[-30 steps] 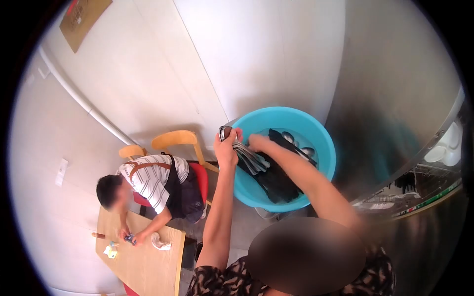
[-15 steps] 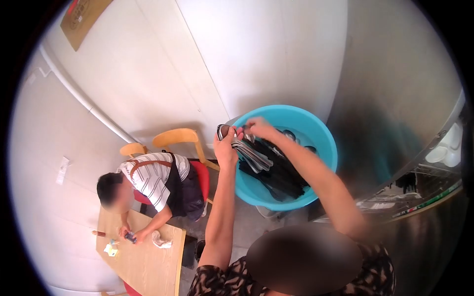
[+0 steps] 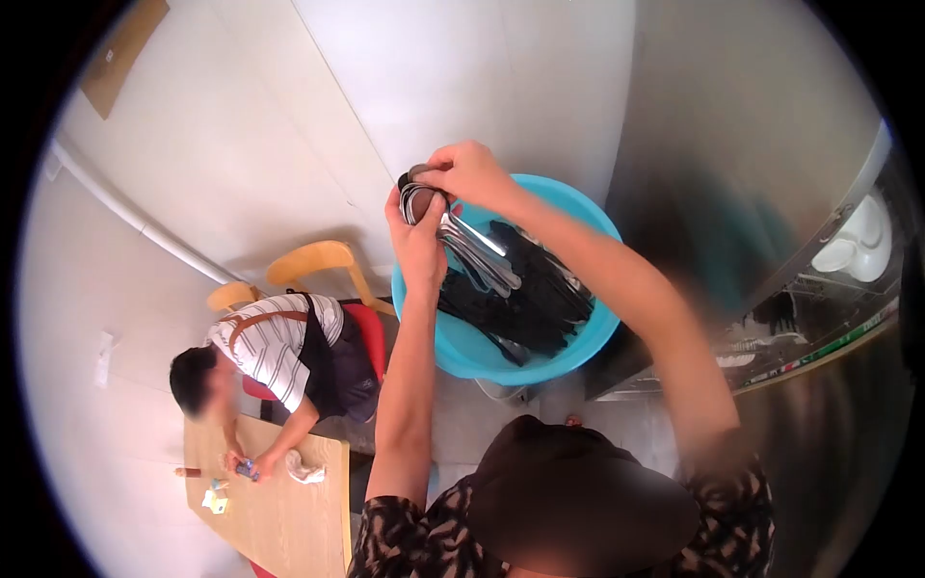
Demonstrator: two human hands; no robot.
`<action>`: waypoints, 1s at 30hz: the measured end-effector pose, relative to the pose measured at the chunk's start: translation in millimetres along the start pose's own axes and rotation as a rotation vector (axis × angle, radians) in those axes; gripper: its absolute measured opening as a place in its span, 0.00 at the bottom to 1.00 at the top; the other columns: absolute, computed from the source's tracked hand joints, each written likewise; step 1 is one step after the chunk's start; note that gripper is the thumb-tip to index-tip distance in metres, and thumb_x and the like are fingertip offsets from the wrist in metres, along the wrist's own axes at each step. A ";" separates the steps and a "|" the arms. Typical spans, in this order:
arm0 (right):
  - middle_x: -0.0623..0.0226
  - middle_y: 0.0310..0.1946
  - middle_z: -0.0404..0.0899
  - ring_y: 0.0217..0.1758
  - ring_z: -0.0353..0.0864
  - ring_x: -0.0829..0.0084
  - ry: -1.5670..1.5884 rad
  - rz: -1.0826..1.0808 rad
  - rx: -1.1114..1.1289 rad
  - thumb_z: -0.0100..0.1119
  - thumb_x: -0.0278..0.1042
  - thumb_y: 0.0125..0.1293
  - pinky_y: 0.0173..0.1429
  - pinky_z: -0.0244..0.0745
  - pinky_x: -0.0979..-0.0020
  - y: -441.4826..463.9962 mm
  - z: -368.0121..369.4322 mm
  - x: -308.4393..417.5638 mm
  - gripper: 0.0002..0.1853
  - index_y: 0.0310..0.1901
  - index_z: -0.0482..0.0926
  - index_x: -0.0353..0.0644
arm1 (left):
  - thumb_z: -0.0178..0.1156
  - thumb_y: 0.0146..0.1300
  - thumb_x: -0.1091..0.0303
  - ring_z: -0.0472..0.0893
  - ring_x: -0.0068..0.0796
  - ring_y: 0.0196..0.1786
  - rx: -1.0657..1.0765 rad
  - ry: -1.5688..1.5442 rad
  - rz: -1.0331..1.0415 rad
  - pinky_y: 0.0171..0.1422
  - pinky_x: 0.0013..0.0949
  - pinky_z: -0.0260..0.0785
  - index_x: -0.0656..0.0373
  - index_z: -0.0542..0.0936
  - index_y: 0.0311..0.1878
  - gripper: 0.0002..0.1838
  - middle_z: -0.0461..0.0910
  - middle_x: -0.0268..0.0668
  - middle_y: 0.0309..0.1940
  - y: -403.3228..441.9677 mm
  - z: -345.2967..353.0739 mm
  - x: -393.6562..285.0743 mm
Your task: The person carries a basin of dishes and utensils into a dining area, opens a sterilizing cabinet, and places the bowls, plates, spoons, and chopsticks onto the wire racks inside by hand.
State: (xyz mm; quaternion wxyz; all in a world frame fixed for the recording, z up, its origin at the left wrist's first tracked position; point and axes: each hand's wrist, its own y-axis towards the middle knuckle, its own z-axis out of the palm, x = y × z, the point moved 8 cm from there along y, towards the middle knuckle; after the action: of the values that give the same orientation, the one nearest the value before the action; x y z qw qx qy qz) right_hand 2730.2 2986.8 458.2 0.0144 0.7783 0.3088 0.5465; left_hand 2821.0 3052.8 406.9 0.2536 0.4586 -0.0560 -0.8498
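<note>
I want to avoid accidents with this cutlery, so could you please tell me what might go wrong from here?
1. The spoons fan out at the handle ends below the left hand, so one might slide out.
2. Their bowls appear near or past the rim of the blue basin, so a dropped spoon may land outside it.
3. The right hand is at the bowl ends; pushing there could perhaps loosen the bundle.

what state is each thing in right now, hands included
Metal spoons, bunched together, bowls up
Left hand, closed around the spoons
Right hand, pinching at the bowl ends
Blue basin, upright, in use
Black items, heaped in the basin
Red chair, occupied by a co-worker
White cloth, crumpled on the table
</note>
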 end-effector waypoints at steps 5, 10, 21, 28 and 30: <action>0.61 0.18 0.78 0.21 0.78 0.73 0.518 0.322 0.095 0.51 0.54 0.63 0.26 0.74 0.71 -12.4 0.7 -56.2 0.27 0.28 0.81 0.31 | 0.61 0.55 0.79 0.78 0.30 0.34 0.119 0.133 -0.172 0.35 0.33 0.75 0.60 0.67 0.48 0.18 0.76 0.38 0.36 6.0 -9.3 48.5; 0.49 0.36 0.80 0.36 0.82 0.57 -0.805 0.378 0.091 0.59 0.42 0.55 0.41 0.76 0.61 -33.1 -37.2 -172.9 0.17 0.36 0.80 0.34 | 0.63 0.52 0.80 0.76 0.27 0.30 -0.031 0.110 -0.322 0.29 0.31 0.74 0.61 0.71 0.40 0.14 0.75 0.36 0.32 5.5 -43.9 81.7; 0.58 0.30 0.80 0.35 0.79 0.54 -0.633 0.215 -0.016 0.60 0.35 0.53 0.40 0.73 0.59 -37.8 -11.7 -154.3 0.08 0.34 0.79 0.43 | 0.63 0.54 0.76 0.80 0.34 0.30 -0.070 0.078 -0.490 0.31 0.34 0.74 0.62 0.74 0.37 0.09 0.76 0.37 0.28 -1.5 -48.7 85.5; 0.59 0.24 0.79 0.30 0.78 0.59 -0.135 0.085 -0.109 0.59 0.35 0.54 0.34 0.70 0.60 -36.9 -11.4 -24.3 0.08 0.29 0.79 0.39 | 0.61 0.57 0.78 0.79 0.30 0.36 0.017 -0.028 -0.253 0.37 0.31 0.73 0.62 0.73 0.42 0.11 0.77 0.36 0.33 5.4 -27.5 66.0; 0.59 0.23 0.79 0.30 0.78 0.60 -0.235 -0.171 -0.243 0.58 0.35 0.55 0.34 0.70 0.61 -34.5 -8.6 -14.7 0.08 0.28 0.80 0.39 | 0.60 0.57 0.80 0.76 0.26 0.39 0.003 -0.087 -0.169 0.42 0.28 0.71 0.63 0.71 0.46 0.14 0.77 0.36 0.37 1.8 -18.9 51.2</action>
State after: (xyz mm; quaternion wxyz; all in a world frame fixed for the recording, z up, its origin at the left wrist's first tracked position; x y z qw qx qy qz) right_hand 2703.6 3004.7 436.9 0.1907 0.8003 0.3017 0.4818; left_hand 2813.8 3029.1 358.2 0.1777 0.4247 -0.0296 -0.8873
